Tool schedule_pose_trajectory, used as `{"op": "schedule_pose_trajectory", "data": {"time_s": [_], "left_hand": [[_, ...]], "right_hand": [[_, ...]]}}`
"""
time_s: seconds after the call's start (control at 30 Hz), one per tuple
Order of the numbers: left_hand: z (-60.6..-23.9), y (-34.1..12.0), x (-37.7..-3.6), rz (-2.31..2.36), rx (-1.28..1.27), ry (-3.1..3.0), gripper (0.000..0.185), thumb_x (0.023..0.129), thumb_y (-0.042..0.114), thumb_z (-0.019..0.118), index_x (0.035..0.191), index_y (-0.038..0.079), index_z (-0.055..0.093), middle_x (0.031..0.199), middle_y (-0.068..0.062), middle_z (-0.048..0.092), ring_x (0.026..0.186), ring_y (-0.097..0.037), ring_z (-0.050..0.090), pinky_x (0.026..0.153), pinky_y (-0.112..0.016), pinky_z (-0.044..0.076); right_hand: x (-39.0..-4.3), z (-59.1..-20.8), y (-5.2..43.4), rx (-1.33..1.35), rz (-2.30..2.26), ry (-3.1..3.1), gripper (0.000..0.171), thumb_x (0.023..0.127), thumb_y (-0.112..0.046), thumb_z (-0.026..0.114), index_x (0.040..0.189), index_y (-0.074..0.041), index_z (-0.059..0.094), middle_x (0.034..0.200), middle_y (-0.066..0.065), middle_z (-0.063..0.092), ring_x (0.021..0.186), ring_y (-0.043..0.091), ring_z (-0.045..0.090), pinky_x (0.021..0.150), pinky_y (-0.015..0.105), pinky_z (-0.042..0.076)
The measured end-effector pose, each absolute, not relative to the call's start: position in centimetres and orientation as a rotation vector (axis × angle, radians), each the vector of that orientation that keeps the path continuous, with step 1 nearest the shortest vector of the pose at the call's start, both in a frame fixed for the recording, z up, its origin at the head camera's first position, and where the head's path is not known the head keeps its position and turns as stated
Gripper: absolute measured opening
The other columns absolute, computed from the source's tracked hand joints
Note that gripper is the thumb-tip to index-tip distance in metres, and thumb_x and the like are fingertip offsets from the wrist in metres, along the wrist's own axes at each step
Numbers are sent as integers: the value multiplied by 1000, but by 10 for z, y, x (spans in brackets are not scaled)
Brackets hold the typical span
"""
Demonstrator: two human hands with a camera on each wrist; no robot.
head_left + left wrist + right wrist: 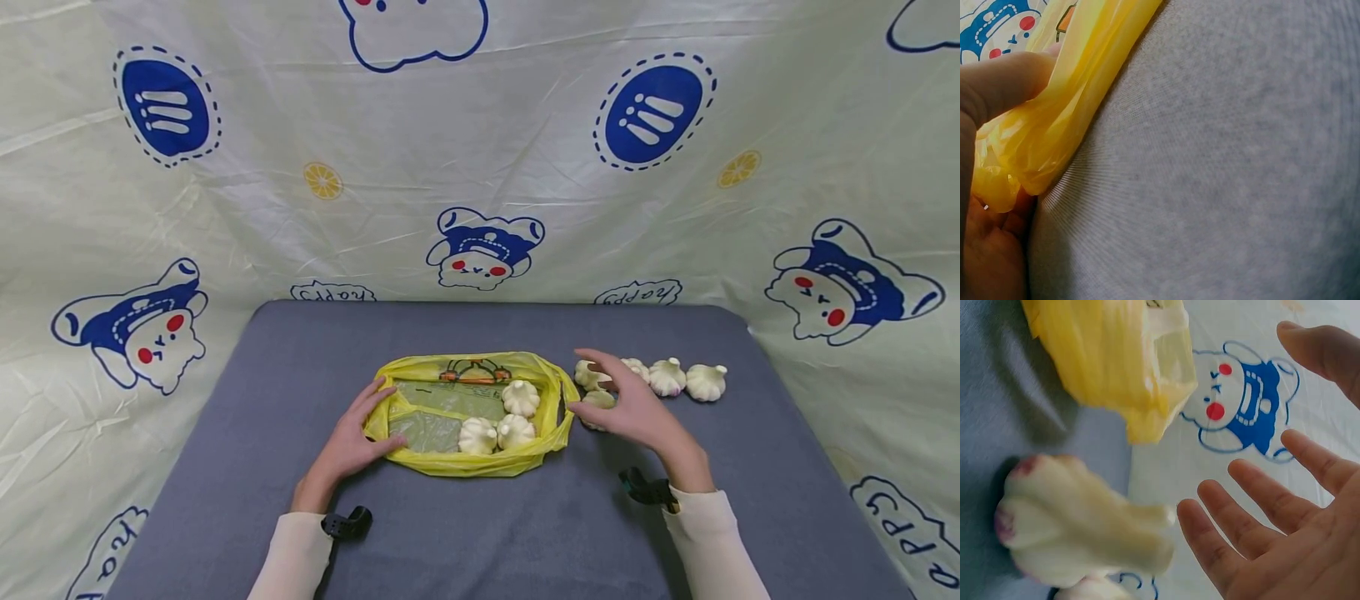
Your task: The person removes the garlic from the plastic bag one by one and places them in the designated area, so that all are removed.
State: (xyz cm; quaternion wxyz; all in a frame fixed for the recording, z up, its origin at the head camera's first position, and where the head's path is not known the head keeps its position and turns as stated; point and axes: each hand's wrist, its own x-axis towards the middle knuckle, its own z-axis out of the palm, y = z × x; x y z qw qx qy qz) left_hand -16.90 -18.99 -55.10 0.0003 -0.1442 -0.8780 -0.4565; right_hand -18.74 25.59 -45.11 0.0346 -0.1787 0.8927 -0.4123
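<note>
A yellow plastic bag (450, 408) lies open on the grey table (480, 533), with three garlic bulbs (521, 397) inside at its right side. My left hand (372, 421) grips the bag's left edge; in the left wrist view the thumb (997, 81) pinches the bunched yellow plastic (1060, 119) against the palm. My right hand (600, 387) hovers open just right of the bag, over loose garlic bulbs (597, 400). In the right wrist view its fingers (1254, 512) are spread beside one bulb (1072, 519), not touching it, and the bag's corner (1116, 356) shows above.
More loose garlic bulbs (686, 380) sit in a row to the right of my right hand. A pale printed cloth (480, 167) hangs behind and around the table. The table's rounded edge (225, 350) drops off at the left and right.
</note>
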Motion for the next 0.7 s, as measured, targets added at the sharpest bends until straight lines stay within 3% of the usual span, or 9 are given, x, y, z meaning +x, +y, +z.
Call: {"op": "schedule_pose_trajectory", "data": {"time_s": [0.47, 0.7], "left_hand": [[-549, -189, -168, -1438, -449, -2755, 81, 84, 29, 85, 153, 9, 49, 168, -16, 30, 154, -44, 27, 117, -69, 27], [-549, -189, -168, -1439, -444, -2759, 81, 84, 29, 85, 153, 9, 49, 168, -15, 29, 154, -44, 27, 117, -69, 27]], "right_hand": [[-195, -437, 213, -838, -1052, 2701, 77, 89, -28, 82, 154, -7, 46, 155, 17, 49, 137, 42, 51, 106, 65, 44], [-195, -435, 189, -947, -954, 2594, 78, 88, -32, 83, 155, -14, 46, 157, 13, 48, 140, 38, 50, 111, 61, 42]]}}
